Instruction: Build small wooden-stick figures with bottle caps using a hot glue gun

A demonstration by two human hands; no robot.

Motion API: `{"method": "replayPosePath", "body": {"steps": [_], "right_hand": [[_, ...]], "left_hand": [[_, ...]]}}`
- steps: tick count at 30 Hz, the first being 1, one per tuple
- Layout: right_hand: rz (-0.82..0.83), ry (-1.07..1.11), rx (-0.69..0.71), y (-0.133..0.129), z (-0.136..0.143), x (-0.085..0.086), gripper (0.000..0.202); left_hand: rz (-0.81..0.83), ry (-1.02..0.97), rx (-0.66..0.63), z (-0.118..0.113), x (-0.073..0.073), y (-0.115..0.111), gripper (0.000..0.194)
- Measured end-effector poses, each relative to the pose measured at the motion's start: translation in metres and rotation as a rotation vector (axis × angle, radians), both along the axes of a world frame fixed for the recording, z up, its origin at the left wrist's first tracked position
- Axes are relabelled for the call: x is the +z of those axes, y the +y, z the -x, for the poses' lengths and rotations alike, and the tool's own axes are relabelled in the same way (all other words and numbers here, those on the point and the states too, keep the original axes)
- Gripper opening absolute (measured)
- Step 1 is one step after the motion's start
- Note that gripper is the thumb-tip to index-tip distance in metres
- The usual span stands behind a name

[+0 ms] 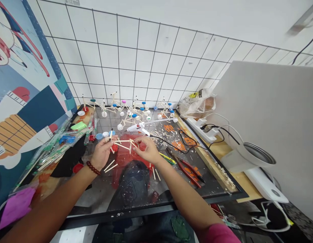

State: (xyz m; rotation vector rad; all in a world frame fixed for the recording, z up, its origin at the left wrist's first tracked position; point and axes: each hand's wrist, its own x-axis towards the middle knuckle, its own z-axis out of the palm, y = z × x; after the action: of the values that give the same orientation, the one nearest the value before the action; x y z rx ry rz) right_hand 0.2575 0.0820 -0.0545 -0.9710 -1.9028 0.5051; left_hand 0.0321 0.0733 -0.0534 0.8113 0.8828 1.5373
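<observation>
Between my hands is a small frame of joined wooden sticks (124, 142), held above the glass tabletop. My left hand (102, 153) closes on its left end, where a dark-tipped stick (111, 135) points upward. The fingers of my right hand (147, 151) pinch the frame's right end. A red bottle cap (114, 147) shows just behind the left fingers; whether it is attached to the frame I cannot tell. Loose sticks (110, 167) lie below my left hand, and a few more (156, 173) rest below the right. Beyond the frame lies a white hot glue gun (138, 129).
Several finished-looking stick-and-cap models (133, 109) stand along the back. Pliers (188, 170) and a yellow-green cutter (167, 158) lie to the right, near wood scraps (162, 135) and a black cord (181, 136). A power strip (204, 130) sits on the right edge; plastic packets (52, 145) fill the left.
</observation>
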Motion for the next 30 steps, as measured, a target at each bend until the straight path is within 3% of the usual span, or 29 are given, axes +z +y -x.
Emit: {"method": "replayPosePath", "body": {"steps": [8, 30], "right_hand": [[-0.074, -0.069, -0.033, 0.0018, 0.0014, -0.0038, 0.002], [-0.075, -0.130, -0.004, -0.0039, 0.0036, 0.0032, 0.008]], "left_hand": [[-0.025, 0.015, -0.025, 0.0021, 0.0000, -0.0002, 0.014], [-0.028, 0.006, -0.053, 0.0023, 0.0008, -0.0008, 0.011]]}}
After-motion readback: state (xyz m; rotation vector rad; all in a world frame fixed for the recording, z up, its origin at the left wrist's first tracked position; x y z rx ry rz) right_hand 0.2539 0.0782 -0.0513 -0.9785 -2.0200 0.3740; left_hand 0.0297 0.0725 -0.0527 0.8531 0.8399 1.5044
